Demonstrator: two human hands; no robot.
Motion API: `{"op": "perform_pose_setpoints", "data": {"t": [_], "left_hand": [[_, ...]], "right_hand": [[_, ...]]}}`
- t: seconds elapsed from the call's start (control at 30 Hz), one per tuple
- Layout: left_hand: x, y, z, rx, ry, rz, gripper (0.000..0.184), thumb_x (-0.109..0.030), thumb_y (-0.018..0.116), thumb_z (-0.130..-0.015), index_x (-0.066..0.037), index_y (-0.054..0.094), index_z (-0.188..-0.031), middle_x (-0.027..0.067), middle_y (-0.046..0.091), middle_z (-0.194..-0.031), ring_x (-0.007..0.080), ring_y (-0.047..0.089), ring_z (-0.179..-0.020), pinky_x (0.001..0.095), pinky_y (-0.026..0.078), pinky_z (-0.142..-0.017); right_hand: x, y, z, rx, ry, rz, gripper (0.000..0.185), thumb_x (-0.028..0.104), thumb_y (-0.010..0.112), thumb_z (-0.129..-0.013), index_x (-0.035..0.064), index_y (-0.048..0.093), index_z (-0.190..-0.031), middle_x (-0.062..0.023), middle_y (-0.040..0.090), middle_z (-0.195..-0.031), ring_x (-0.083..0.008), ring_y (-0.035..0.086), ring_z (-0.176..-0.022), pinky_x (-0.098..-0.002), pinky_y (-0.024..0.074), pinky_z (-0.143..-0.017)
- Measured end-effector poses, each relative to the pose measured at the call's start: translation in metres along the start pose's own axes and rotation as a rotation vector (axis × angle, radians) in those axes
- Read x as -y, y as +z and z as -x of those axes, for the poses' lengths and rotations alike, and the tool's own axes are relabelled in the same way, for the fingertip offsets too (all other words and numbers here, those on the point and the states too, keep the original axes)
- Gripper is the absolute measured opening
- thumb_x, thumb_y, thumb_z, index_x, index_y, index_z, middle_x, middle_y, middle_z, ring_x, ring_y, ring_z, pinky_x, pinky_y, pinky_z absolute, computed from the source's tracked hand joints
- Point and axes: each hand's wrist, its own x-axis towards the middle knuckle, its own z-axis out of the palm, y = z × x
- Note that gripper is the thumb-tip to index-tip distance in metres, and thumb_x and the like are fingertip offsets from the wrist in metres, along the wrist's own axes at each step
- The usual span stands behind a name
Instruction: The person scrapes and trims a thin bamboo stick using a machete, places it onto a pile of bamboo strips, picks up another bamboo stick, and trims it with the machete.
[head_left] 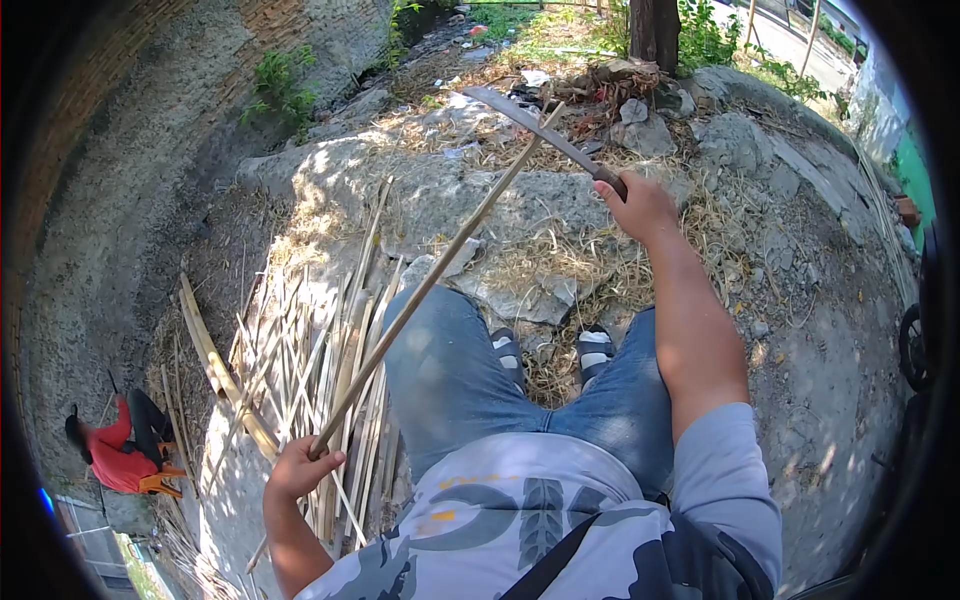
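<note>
My left hand [300,470] is closed round the lower end of a long thin wooden strip [440,265], which slants up and to the right over my left thigh. In my right hand [640,205] is the dark handle of a long knife [545,133]. Its blade points up and to the left and crosses the strip close to the strip's far end; whether they touch is hard to tell. Many split strips [345,350] lie in a loose pile on the ground to the left of my legs.
At the far left a person in red [125,450] sits on an orange stool [162,482]. Thicker poles [215,360] lie left of the pile. Ahead are a rocky ledge [350,190], dry shavings, rubble and a tree trunk [655,35]. A wheel [912,345] stands far right.
</note>
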Motion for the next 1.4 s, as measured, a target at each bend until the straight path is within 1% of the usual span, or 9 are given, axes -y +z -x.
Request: {"op": "perform_pose_setpoints", "data": {"t": [0.2,0.23,0.43,0.53,0.73,0.97,1.1,1.2,1.4], "left_hand": [[-0.001,0.013,-0.013,0.013,0.016,0.031,0.039,-0.031,0.088,-0.087,-0.01,0.057,-0.077,-0.0077,0.049,-0.069,0.0058,0.042,-0.064,0.0271,0.037,-0.055],[0.0,0.012,-0.013,0.024,0.027,0.03,0.039,-0.031,0.088,-0.087,-0.01,0.057,-0.077,-0.0078,0.049,-0.069,0.0058,0.042,-0.064,0.027,0.037,-0.055],[0.01,-0.011,-0.001,0.094,0.022,-0.031,0.037,-0.027,0.088,-0.085,-0.01,0.056,-0.076,-0.0082,0.046,-0.068,0.0061,0.041,-0.063,0.027,0.035,-0.054],[0.017,-0.015,0.019,0.007,-0.006,0.141,0.038,-0.026,0.089,-0.084,-0.01,0.055,-0.074,-0.008,0.046,-0.066,0.006,0.041,-0.062,0.027,0.035,-0.054],[0.007,-0.009,0.012,0.03,-0.077,0.002,0.041,-0.028,0.091,-0.082,-0.01,0.055,-0.073,-0.0073,0.05,-0.068,0.0063,0.043,-0.063,0.0269,0.037,-0.055],[-0.009,0.0,0.004,0.051,-0.031,-0.031,0.042,-0.03,0.09,-0.082,-0.011,0.054,-0.075,-0.0074,0.048,-0.07,0.0068,0.042,-0.066,0.0273,0.037,-0.057],[-0.004,-0.004,0.0,0.107,0.003,0.025,0.043,-0.03,0.091,-0.082,-0.012,0.053,-0.075,-0.0078,0.048,-0.07,0.0062,0.042,-0.065,0.0266,0.036,-0.056],[0.008,-0.014,0.008,0.134,-0.019,0.113,0.042,-0.03,0.092,-0.08,-0.011,0.054,-0.075,-0.0075,0.048,-0.07,0.0062,0.042,-0.064,0.027,0.036,-0.055],[0.003,-0.02,0.022,0.039,-0.067,0.056,0.037,-0.026,0.091,-0.079,-0.009,0.058,-0.076,-0.0071,0.049,-0.069,0.0066,0.043,-0.063,0.0274,0.036,-0.055]], "right_hand": [[0.047,-0.007,0.023,0.097,-0.293,0.054,0.058,0.066,0.06,-0.095,0.0084,0.066,-0.092,-0.0154,0.071,-0.085,-0.039,0.07,-0.085,-0.0528,0.053,-0.075],[0.045,0.006,0.02,0.002,-0.512,0.045,0.056,0.065,0.063,-0.093,0.0092,0.066,-0.092,-0.0135,0.071,-0.084,-0.0379,0.07,-0.085,-0.0522,0.0528,-0.075],[0.024,0.006,0.011,-0.141,-0.664,-0.077,0.056,0.063,0.067,-0.092,0.0076,0.067,-0.093,-0.0131,0.067,-0.077,-0.0377,0.065,-0.075,-0.0501,0.0503,-0.071],[-0.012,0.004,-0.005,0.007,0.002,-0.109,0.061,0.068,0.059,-0.095,0.0086,0.069,-0.095,-0.0135,0.071,-0.085,-0.0364,0.071,-0.086,-0.0503,0.052,-0.077],[-0.011,-0.001,0.0,0.042,0.072,0.018,0.064,0.071,0.054,-0.096,0.0089,0.07,-0.097,-0.0152,0.071,-0.087,-0.0372,0.071,-0.088,-0.0516,0.0525,-0.077],[0.044,0.004,0.018,0.124,-0.395,0.083,0.054,0.065,0.068,-0.089,0.0121,0.07,-0.093,-0.0116,0.069,-0.08,-0.0371,0.068,-0.078,-0.0498,0.0524,-0.075],[0.057,-0.005,0.027,-0.042,-0.631,0.101,0.05,0.063,0.072,-0.087,0.014,0.069,-0.096,-0.0095,0.069,-0.08,-0.0359,0.065,-0.082,-0.0471,0.0512,-0.076],[0.027,0.002,0.012,-0.154,-0.56,-0.023,0.049,0.062,0.071,-0.088,0.0131,0.069,-0.096,-0.0109,0.068,-0.079,-0.0365,0.066,-0.082,-0.0489,0.0509,-0.075],[-0.036,0.004,-0.014,-0.111,0.26,-0.067,0.067,0.072,0.05,-0.098,0.0081,0.07,-0.1,-0.0172,0.074,-0.093,-0.0397,0.072,-0.096,-0.0507,0.0536,-0.084]]}}
